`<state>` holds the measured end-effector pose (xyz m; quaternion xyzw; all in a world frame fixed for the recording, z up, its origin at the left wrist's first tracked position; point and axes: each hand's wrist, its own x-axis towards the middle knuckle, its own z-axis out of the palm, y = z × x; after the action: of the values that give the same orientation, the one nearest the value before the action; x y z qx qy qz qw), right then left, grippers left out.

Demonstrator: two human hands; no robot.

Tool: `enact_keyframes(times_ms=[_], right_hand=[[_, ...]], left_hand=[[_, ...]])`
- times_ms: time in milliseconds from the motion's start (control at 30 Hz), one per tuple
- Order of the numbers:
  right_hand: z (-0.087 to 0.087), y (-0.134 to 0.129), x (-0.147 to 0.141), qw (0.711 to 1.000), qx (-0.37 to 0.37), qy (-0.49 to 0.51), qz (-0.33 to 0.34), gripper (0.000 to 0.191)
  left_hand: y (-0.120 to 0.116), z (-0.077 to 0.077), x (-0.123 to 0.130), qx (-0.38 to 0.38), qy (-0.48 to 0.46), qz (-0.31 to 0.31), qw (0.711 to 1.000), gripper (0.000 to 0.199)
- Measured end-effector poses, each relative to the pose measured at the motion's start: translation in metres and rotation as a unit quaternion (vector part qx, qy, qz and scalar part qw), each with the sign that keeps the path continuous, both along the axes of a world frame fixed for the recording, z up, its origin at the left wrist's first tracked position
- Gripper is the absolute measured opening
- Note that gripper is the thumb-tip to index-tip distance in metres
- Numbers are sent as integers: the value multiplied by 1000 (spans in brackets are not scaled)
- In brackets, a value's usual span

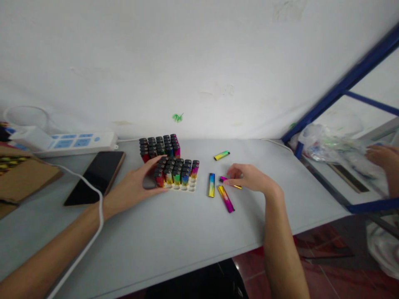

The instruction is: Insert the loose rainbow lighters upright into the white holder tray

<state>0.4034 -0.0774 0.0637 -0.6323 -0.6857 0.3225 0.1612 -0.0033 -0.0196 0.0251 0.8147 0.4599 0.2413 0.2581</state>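
My left hand (137, 185) grips the left side of a white tray (179, 188) in which several upright lighters (177, 177) with black tops stand in rows. Some holes show at the tray's near right corner. My right hand (246, 177) has thumb and fingers closed around a purple and gold lighter (238, 186) at table level. Beside it lie a blue and yellow lighter (211, 185) and a yellow and magenta lighter (226, 199). Farther back rests a green and yellow lighter (222, 155).
Behind the tray stands a second block of lighters (160, 146). At left are a phone (96, 176), a white power strip (81, 142), a cable (100, 207) and a cardboard box (25, 180). A blue metal frame (321, 97) borders the right; another person's hand (385, 158) shows beyond it.
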Motion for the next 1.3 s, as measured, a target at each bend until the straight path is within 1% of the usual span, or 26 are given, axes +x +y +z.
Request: enact_keyframes(times_ms=[67, 100, 200, 300, 400, 500, 600, 667, 767, 900, 1067, 1133, 1200, 1300], right_hand=[[-3, 0, 2, 999, -37, 16, 21, 34], [-5, 0, 2, 999, -37, 11, 24, 31], [-7, 3, -1, 1000, 9, -13, 19, 24], [-8, 7, -6, 997, 76, -2, 7, 22], [-8, 9, -12, 992, 112, 52, -3, 24], [-6, 10, -23, 985, 101, 138, 19, 35], [-7, 11, -37, 972, 101, 204, 47, 32], [-10, 12, -46, 963, 113, 240, 43, 31], [-16, 14, -60, 953, 136, 272, 15, 33], [-20, 14, -78, 952, 180, 246, -34, 37], [-23, 14, -91, 955, 211, 178, -105, 56], [-25, 14, -93, 954, 219, 161, -127, 56], [-27, 15, -93, 953, 223, 152, -139, 51], [-29, 15, -94, 955, 222, 142, -139, 43]], left_hand=[[1, -2, 0, 0, 2, 3, 1000, 107], [1, -3, -1, -1, 5, 6, 1000, 107], [2, -5, -1, 2, 11, 2, 1000, 107], [2, -7, -3, 13, 6, -8, 1000, 106], [1, -7, -3, 20, 4, -10, 1000, 104], [-1, -5, -2, 23, 10, -8, 1000, 99], [-2, -1, -1, 16, 16, -6, 1000, 100], [-3, 1, 0, 6, 19, -3, 1000, 100], [-4, 3, 1, 4, 19, -1, 1000, 101], [-4, 2, 1, 13, 8, -3, 1000, 103], [-1, -2, 0, 7, 3, -7, 1000, 103], [0, -5, -1, 7, 5, -8, 1000, 105], [1, -6, -1, 4, 8, -8, 1000, 105], [1, -8, -2, 8, 12, -2, 1000, 106]])
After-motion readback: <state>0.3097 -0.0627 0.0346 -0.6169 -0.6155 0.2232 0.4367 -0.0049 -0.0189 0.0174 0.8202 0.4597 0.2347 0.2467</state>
